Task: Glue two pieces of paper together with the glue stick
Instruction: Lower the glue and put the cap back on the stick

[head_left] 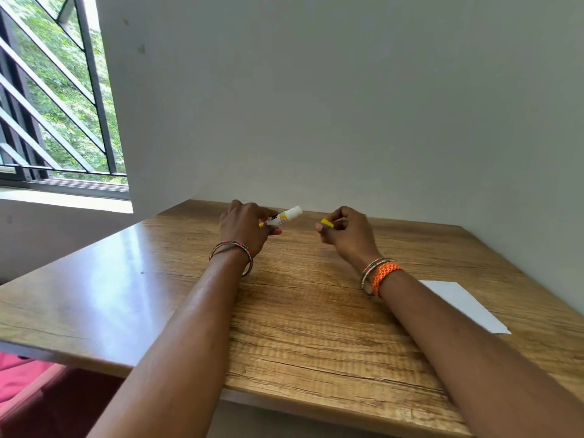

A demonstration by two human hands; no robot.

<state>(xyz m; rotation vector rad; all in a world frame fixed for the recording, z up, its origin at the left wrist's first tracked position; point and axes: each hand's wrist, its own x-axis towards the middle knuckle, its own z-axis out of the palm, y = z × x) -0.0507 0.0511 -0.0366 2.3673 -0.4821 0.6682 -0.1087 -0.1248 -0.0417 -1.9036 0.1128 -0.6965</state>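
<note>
My left hand grips a white glue stick with a yellow base, held above the far part of the wooden table. Its white tip points right and slightly up. My right hand pinches the small yellow cap a short way to the right of the stick, apart from it. White paper lies flat on the table at the right, beside my right forearm; I cannot tell whether it is one sheet or two stacked.
A grey wall stands directly behind the table and along its right side. A barred window is at the far left. The table's front edge runs near my elbows, with red fabric below at the left.
</note>
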